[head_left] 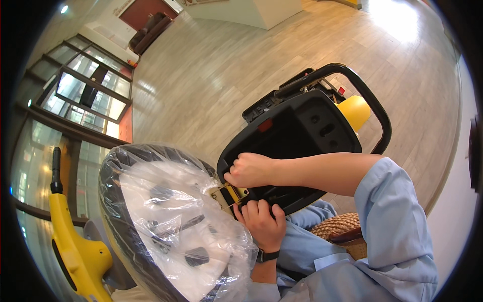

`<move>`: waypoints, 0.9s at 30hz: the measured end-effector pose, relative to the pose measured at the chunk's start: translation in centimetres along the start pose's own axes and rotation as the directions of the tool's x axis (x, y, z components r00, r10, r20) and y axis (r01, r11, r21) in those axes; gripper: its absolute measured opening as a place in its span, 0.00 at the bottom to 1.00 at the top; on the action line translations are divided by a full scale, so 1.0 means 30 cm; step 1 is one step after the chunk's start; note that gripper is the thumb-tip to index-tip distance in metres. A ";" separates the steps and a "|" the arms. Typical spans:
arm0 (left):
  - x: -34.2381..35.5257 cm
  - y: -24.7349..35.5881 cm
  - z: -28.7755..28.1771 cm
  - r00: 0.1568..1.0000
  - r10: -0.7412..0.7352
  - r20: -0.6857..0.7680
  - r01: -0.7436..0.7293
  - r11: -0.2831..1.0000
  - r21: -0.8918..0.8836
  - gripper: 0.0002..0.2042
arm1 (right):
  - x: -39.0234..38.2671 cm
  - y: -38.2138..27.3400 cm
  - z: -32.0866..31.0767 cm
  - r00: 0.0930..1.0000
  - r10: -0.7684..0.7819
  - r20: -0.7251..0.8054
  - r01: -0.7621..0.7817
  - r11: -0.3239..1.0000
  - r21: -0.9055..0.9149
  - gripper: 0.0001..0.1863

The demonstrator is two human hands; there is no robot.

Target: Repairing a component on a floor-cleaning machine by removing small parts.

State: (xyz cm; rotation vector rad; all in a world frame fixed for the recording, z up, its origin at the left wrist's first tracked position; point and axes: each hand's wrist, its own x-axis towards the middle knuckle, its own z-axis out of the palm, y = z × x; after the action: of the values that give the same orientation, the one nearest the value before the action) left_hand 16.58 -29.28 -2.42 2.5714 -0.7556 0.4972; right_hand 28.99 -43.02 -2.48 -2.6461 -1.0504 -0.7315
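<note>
A black, shallow shell (289, 136) with a red patch inside lies tilted in front of me. A plastic-wrapped seat-like part (166, 216), white inside a dark rim, stands to its left. Between them sits a metal hinge bracket (221, 197) with a yellow strip. My right hand (247, 170) is closed in a fist over the shell's near left end, just above the bracket; what it holds is hidden. Just below, my left hand (261, 224), with a black watch on its wrist, has its fingers curled at the shell's edge beside the bracket.
A black tubular handle (383, 110) arches beyond the shell, beside a yellow rounded part (354, 111). At the left stands a yellow arm (75, 241) with a black grip. Near my legs is a woven wicker piece (338, 226). A glass window wall (85, 85) runs along the left.
</note>
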 end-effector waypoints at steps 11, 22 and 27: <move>0.004 -0.002 -0.001 1.000 0.006 -0.011 -0.006 1.000 -0.010 0.13 | 0.018 0.014 -0.017 0.995 -0.063 0.073 0.069 0.994 -0.080 0.08; -0.007 0.005 0.010 1.000 0.019 -0.011 -0.019 1.000 0.022 0.12 | 0.016 0.011 -0.030 0.987 -0.005 0.161 0.025 0.992 -0.121 0.05; -0.004 0.001 0.000 1.000 -0.010 -0.022 0.011 1.000 0.007 0.11 | 0.056 0.043 -0.216 0.994 0.005 0.108 -0.006 1.000 0.006 0.10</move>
State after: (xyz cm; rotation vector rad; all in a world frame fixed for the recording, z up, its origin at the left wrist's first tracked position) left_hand 16.46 -29.26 -2.47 2.5707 -0.7338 0.5241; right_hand 28.53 -45.29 3.94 -2.7085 -1.0705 -0.5879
